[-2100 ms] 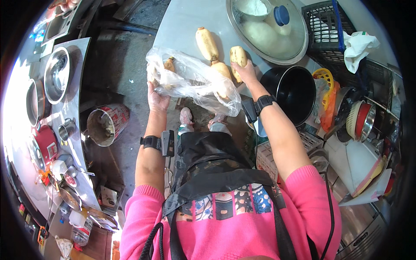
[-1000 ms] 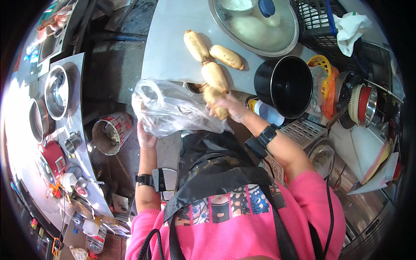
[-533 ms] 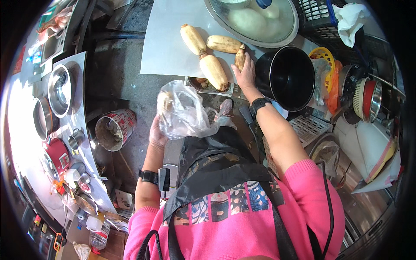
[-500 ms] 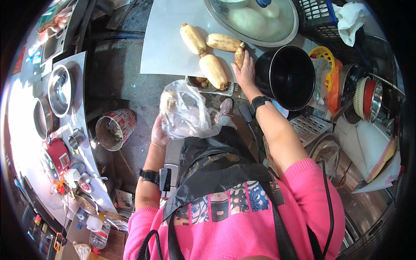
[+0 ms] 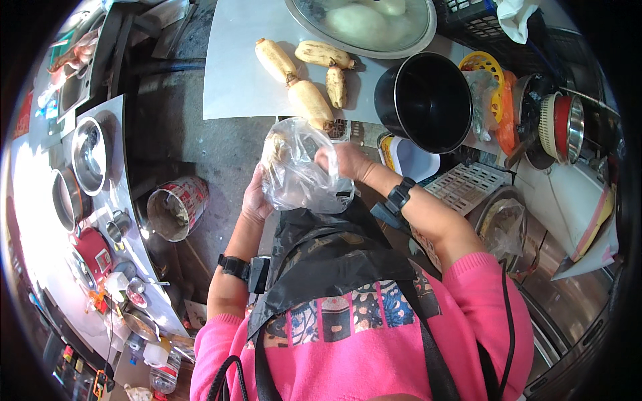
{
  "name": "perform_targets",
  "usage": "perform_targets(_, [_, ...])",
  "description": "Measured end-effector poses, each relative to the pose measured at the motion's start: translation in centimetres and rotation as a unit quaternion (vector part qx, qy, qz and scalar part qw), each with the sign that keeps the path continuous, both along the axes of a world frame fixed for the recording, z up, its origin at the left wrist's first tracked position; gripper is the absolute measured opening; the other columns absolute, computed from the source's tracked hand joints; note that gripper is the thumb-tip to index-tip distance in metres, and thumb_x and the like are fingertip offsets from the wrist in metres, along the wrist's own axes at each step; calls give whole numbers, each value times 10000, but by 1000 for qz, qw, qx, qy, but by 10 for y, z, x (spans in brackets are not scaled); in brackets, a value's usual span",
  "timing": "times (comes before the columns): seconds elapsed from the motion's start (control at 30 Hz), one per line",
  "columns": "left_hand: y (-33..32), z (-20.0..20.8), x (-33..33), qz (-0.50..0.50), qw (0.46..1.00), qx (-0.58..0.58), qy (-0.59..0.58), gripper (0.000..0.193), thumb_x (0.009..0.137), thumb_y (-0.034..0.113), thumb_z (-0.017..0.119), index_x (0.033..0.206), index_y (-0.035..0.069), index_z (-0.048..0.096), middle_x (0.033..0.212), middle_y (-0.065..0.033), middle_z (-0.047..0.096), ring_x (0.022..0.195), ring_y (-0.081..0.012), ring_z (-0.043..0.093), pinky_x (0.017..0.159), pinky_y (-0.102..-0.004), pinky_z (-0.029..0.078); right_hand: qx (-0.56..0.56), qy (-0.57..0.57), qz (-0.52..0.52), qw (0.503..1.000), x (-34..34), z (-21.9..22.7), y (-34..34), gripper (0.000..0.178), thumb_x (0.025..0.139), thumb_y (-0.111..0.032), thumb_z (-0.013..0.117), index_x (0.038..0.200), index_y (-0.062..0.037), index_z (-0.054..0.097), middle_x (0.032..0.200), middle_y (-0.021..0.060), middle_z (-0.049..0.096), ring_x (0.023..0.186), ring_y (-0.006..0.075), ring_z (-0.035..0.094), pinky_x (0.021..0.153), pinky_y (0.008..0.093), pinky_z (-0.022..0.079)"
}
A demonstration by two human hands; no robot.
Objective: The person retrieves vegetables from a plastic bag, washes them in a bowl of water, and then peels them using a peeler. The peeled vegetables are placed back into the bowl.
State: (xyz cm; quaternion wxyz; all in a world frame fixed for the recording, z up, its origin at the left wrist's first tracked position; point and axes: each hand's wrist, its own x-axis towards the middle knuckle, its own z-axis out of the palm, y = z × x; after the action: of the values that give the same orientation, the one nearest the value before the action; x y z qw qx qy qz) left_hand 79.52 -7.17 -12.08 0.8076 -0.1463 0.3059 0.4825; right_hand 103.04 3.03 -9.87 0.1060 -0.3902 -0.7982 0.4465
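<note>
A clear plastic bag hangs over my lap with something pale and yellowish inside, which I cannot make out through the crinkles. My left hand grips the bag's left side. At its upper right edge is my right hand, fingers curled in against the plastic and partly hidden by it. Several lotus root pieces lie beyond, on the grey tabletop: two joined end to end, a stubby one behind, and a small one to their right.
Right of the lotus roots stands a deep black pot; a glass-lidded basin is behind them. Under the table edge is a white tub. A red-patterned bucket sits on the floor at left, beside a side table with metal bowls.
My right hand has let go of the small lotus root on the table and come back to the bag. That root now lies by itself. The view has shifted slightly.
</note>
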Motion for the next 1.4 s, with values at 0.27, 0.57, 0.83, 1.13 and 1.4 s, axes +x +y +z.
perform_targets(0.27, [8, 36, 37, -122, 972, 67, 187, 367, 920, 221, 497, 1243, 60, 431, 1171, -67, 536, 1050, -178, 530, 892, -333, 446, -347, 275, -154, 883, -8, 6, -7, 354, 875, -222, 567, 1158, -18, 501, 1052, 67, 563, 974, 146, 541, 857, 284, 443])
perform_targets(0.57, [21, 33, 28, -109, 910, 71, 393, 201, 888, 194, 569, 1004, 31, 585, 911, -17, 603, 810, -97, 548, 714, -239, 460, -528, 343, -256, 733, 16, 12, -20, 366, 903, -326, 516, 1105, -23, 550, 1024, 50, 598, 907, 126, 579, 793, 251, 471])
perform_targets(0.83, [37, 20, 7, 6, 950, 82, 300, 94, 893, 131, 548, 938, 48, 548, 813, -22, 580, 720, -118, 562, 677, -261, 485, -558, 329, -256, 718, 16, 32, -32, 293, 875, -278, 574, 1052, -46, 559, 959, 45, 603, 819, 118, 598, 671, 229, 510])
perform_targets(1.13, [35, 72, 15, -243, 862, 225, 383, 352, 846, 198, 633, 1165, 76, 551, 969, -28, 564, 923, -152, 544, 815, -283, 459, -575, 372, -264, 679, 14, 50, -29, 308, 874, -266, 564, 1095, -55, 534, 1041, 70, 590, 951, 156, 575, 728, 282, 506])
perform_targets(1.4, [32, 88, 20, -282, 764, 382, 436, 153, 861, 140, 604, 955, 20, 618, 941, -22, 583, 869, -114, 531, 780, -247, 436, -677, 290, -201, 646, 22, 17, -44, 374, 863, -349, 563, 1152, -115, 525, 1103, 67, 585, 982, 188, 572, 822, 356, 478])
